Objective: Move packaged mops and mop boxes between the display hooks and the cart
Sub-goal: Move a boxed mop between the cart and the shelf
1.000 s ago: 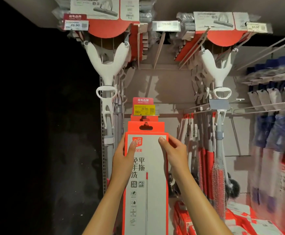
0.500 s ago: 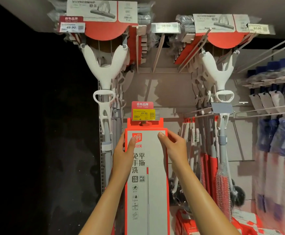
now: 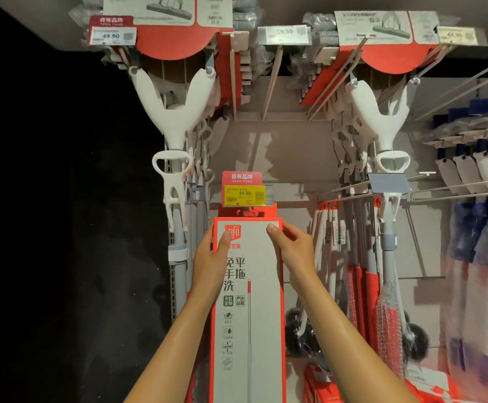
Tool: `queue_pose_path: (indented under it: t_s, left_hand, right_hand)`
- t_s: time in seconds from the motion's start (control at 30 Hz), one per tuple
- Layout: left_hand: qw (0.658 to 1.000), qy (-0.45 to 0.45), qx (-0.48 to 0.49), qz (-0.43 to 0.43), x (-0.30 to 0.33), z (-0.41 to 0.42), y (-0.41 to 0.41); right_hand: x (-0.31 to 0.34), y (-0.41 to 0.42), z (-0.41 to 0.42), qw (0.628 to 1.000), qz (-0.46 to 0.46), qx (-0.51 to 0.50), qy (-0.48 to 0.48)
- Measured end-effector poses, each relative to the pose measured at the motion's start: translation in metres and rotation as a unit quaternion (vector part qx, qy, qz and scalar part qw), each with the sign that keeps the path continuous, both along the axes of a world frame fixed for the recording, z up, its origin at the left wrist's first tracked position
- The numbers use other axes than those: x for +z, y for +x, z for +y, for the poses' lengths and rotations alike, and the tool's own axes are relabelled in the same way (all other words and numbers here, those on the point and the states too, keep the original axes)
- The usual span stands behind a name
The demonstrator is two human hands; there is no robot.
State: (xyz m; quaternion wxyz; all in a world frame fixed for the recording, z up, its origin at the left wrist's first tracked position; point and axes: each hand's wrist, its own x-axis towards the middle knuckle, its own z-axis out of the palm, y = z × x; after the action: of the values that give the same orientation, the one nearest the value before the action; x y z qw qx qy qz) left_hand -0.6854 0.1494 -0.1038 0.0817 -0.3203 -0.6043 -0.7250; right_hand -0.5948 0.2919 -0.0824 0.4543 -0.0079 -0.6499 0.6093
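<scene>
A tall white mop box (image 3: pixel 254 309) with a red border hangs upright at the centre, its top just below the yellow price tag (image 3: pixel 247 194) on the display hook. My left hand (image 3: pixel 210 257) grips the box's upper left edge, thumb on the front. My right hand (image 3: pixel 292 245) grips the upper right edge, thumb on the front face. Another red box top (image 3: pixel 247 212) shows directly behind it on the same hook. The cart is not in view.
Packaged white squeeze mops hang at the upper left (image 3: pixel 176 117) and upper right (image 3: pixel 382 117). Red-handled mops (image 3: pixel 361 257) and blue packaged mops (image 3: pixel 481 228) hang to the right. Bare hooks (image 3: pixel 452 189) stick out at right. Red boxes (image 3: pixel 324 382) lie low at right.
The box has moved toward the hook; its red hang tab, visible a second ago, is now hidden near the boxes behind. Both hands keep the same grip.
</scene>
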Motion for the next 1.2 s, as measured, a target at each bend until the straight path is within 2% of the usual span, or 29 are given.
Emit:
queue_pose_path:
  t_s: [0.27, 0.7, 1.2]
  left_hand:
    - [1.000, 0.004, 0.003, 0.002, -0.015, 0.001, -0.002]
    - [0.998, -0.046, 0.040, 0.033, -0.025, -0.002, -0.003]
    - [0.996, -0.089, -0.014, -0.010, -0.044, -0.027, 0.035]
  right_hand:
    - [-0.014, -0.004, 0.003, 1.000, 0.001, -0.004, 0.019]
    - [-0.030, -0.003, -0.009, 0.999, 0.018, -0.031, 0.041]
    - [-0.050, 0.039, -0.034, 0.993, -0.062, -0.075, 0.066]
